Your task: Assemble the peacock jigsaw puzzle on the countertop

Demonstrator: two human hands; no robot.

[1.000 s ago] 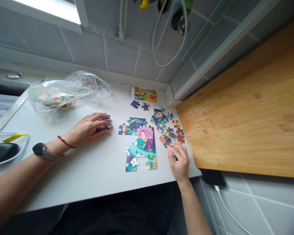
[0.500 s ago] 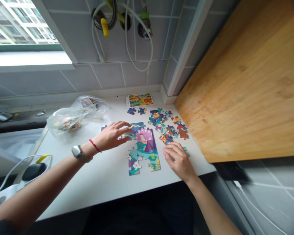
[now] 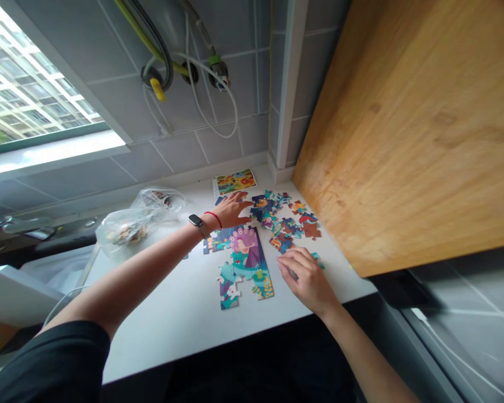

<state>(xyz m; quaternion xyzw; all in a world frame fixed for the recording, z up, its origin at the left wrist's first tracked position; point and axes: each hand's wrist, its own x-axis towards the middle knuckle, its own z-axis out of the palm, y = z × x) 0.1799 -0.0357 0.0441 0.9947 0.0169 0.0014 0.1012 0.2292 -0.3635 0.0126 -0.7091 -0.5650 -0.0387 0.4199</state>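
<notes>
A partly joined jigsaw puzzle [image 3: 248, 254] lies on the white tabletop, with a pink peacock on a purple patch and teal ground. My left hand [image 3: 232, 211] is over the puzzle's far edge, its fingers spread and pointing at the loose pieces, with nothing visible in them. Part of the puzzle and the pieces behind it are hidden by this hand. A pile of loose puzzle pieces [image 3: 271, 210] is spread right of my left fingertips. Just right of the puzzle, my right hand [image 3: 306, 277] rests with curled fingers; what they hold, if anything, is hidden. A teal piece [image 3: 318, 259] lies beside it.
A picture card [image 3: 236, 181] lies at the back by the wall. Clear plastic bags [image 3: 126, 229] with things inside stand at the left. A wooden panel [image 3: 403, 140] rises along the right side. Hoses and a white cable [image 3: 235, 112] hang on the tiled wall.
My left hand has moved right and away from me, from over the puzzle's left part toward the loose pieces. My right hand has stayed nearly still. The camera view has tilted.
</notes>
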